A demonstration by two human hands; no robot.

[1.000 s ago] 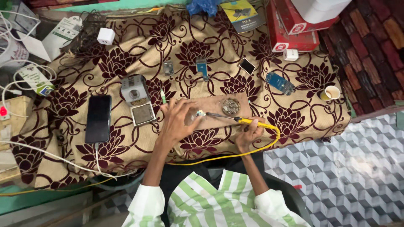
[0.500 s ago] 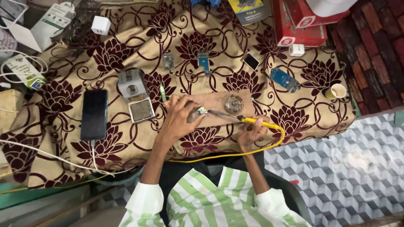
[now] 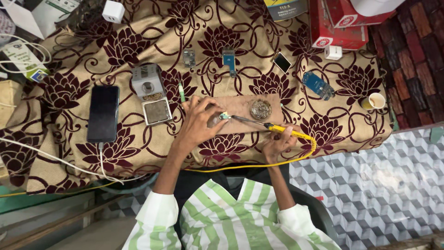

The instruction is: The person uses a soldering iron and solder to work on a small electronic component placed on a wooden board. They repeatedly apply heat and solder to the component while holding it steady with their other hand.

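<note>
My left hand [image 3: 200,121] presses down on a small circuit board [image 3: 224,115] lying on a brown wooden board [image 3: 245,107]. A yellow-handled soldering iron [image 3: 277,129] is gripped in my right hand [image 3: 276,144], its metal tip touching the small circuit board. A round coil of brass cleaning wool [image 3: 261,109] sits on the wooden board just right of the tip. The iron's yellow cord [image 3: 259,165] loops down along the table's near edge.
A flowered cloth [image 3: 115,51] covers the table. On it lie a black phone [image 3: 102,113] with a white cable, a grey soldering station [image 3: 148,83], a square sponge tray [image 3: 157,111], a green pen [image 3: 181,92], small blue boards [image 3: 317,85], a paper cup [image 3: 373,101], red boxes [image 3: 340,23].
The view has shifted slightly closer. Both hands stay at the wooden board, with the iron's tip still at the small circuit board.
</note>
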